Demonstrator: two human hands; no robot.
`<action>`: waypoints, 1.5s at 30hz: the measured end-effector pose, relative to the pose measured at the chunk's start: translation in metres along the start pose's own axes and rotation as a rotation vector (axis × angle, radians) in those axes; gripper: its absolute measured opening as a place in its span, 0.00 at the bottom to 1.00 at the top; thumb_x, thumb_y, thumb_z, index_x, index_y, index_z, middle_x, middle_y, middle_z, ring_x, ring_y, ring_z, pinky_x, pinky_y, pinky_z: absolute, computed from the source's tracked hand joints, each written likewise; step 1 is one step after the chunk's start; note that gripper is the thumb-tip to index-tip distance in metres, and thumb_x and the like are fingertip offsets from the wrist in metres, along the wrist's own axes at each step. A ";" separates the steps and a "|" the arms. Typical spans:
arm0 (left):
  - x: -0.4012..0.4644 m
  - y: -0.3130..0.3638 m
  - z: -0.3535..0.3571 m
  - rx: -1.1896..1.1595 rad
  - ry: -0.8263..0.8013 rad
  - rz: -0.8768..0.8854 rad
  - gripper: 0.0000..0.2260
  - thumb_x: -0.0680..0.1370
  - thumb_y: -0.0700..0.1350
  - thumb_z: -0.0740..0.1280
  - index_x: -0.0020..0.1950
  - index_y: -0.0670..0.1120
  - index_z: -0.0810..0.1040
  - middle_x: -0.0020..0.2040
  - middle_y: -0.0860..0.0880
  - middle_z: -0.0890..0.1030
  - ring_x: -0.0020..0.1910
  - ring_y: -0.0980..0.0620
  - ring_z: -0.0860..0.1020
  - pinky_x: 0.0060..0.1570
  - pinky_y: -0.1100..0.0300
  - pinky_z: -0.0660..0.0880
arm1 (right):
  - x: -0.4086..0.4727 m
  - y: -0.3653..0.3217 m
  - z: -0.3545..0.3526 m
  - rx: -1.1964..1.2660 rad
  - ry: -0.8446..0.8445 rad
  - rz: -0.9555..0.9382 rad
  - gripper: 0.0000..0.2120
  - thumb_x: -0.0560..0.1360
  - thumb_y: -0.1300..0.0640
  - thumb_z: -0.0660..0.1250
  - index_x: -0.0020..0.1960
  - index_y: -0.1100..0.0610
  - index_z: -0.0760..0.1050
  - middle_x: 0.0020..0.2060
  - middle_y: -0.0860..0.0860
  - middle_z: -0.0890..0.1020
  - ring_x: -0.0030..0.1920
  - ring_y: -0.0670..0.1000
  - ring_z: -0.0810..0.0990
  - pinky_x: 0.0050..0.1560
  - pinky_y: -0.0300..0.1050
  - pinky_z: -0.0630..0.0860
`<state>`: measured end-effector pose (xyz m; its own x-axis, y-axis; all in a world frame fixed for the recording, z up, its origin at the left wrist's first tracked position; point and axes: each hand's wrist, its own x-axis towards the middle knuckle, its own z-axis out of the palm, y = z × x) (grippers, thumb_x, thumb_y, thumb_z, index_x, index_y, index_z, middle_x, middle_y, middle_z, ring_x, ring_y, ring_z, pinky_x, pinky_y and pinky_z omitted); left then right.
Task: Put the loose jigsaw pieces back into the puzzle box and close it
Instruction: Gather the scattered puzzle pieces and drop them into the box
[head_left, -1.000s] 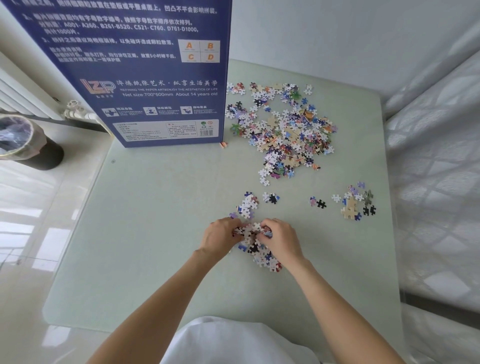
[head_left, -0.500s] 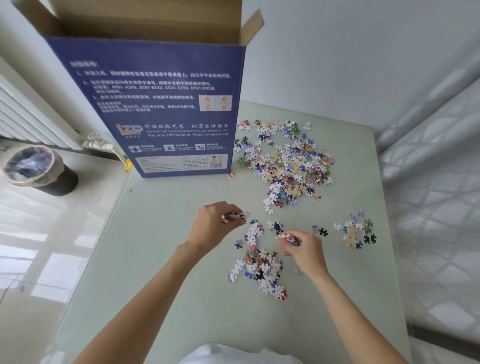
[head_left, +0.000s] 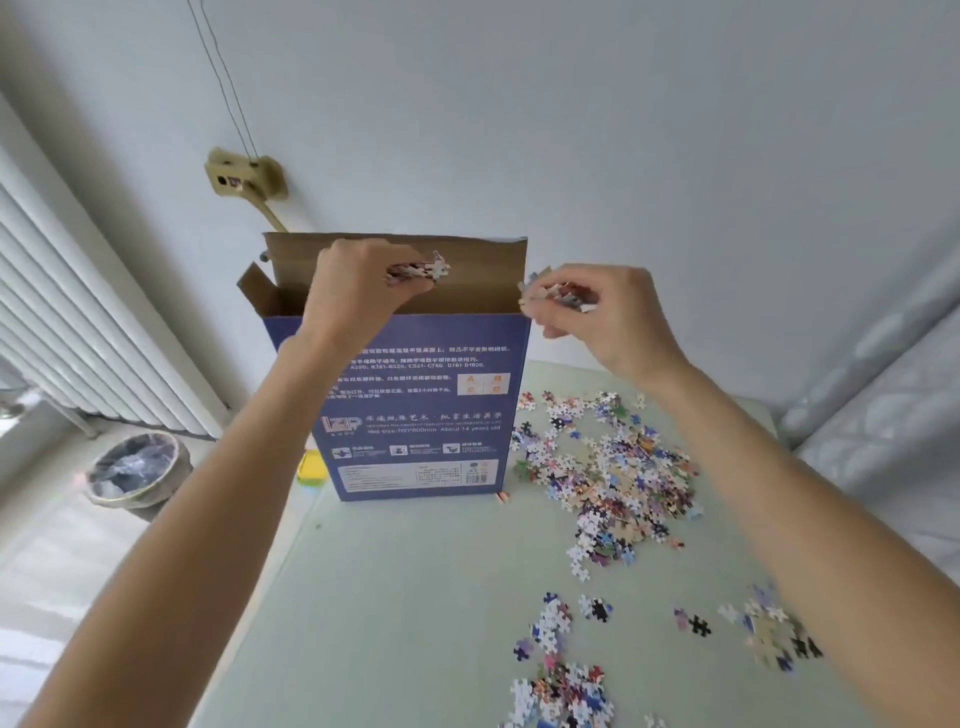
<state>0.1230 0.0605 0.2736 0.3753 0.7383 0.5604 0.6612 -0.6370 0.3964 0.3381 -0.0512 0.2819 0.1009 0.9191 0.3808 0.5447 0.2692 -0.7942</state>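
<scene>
Pinching a small clutch of jigsaw pieces (head_left: 415, 271) in the left hand (head_left: 358, 291), directly above the open top of the puzzle box (head_left: 421, 405). Gripping another clutch (head_left: 553, 296) in the right hand (head_left: 608, 317), just right of the box's upper corner, probably not yet over the opening. Standing upright at the table's (head_left: 395, 597) far edge, flaps raised. Worth releasing low inside the rim, and shifting the right hand inward first. Lying right of the box: the big loose heap (head_left: 618, 478); nearer, in front of it, smaller scatters (head_left: 561, 670).
</scene>
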 end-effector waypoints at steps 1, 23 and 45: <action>0.006 -0.006 0.000 0.042 -0.047 -0.048 0.10 0.72 0.48 0.72 0.51 0.46 0.83 0.45 0.46 0.84 0.45 0.47 0.81 0.49 0.54 0.75 | 0.019 -0.006 0.002 -0.023 -0.011 -0.043 0.06 0.70 0.60 0.73 0.46 0.60 0.82 0.42 0.54 0.84 0.34 0.49 0.83 0.35 0.40 0.80; -0.008 -0.027 0.009 -0.095 -0.288 -0.050 0.06 0.74 0.51 0.69 0.48 0.53 0.82 0.40 0.58 0.82 0.40 0.61 0.78 0.44 0.66 0.74 | 0.088 0.020 0.053 -0.568 -0.349 -0.125 0.09 0.69 0.62 0.72 0.49 0.56 0.78 0.42 0.51 0.80 0.41 0.46 0.77 0.45 0.41 0.74; -0.023 -0.036 0.018 -0.004 -0.147 0.050 0.06 0.75 0.47 0.68 0.50 0.51 0.82 0.46 0.54 0.83 0.44 0.55 0.80 0.43 0.57 0.78 | 0.075 0.019 0.066 -0.556 -0.094 -0.083 0.08 0.72 0.64 0.66 0.46 0.53 0.77 0.40 0.48 0.81 0.40 0.50 0.78 0.45 0.48 0.78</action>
<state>0.1025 0.0703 0.2331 0.4993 0.7298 0.4671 0.6364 -0.6747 0.3739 0.3013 0.0417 0.2646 -0.0213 0.9298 0.3674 0.9067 0.1728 -0.3848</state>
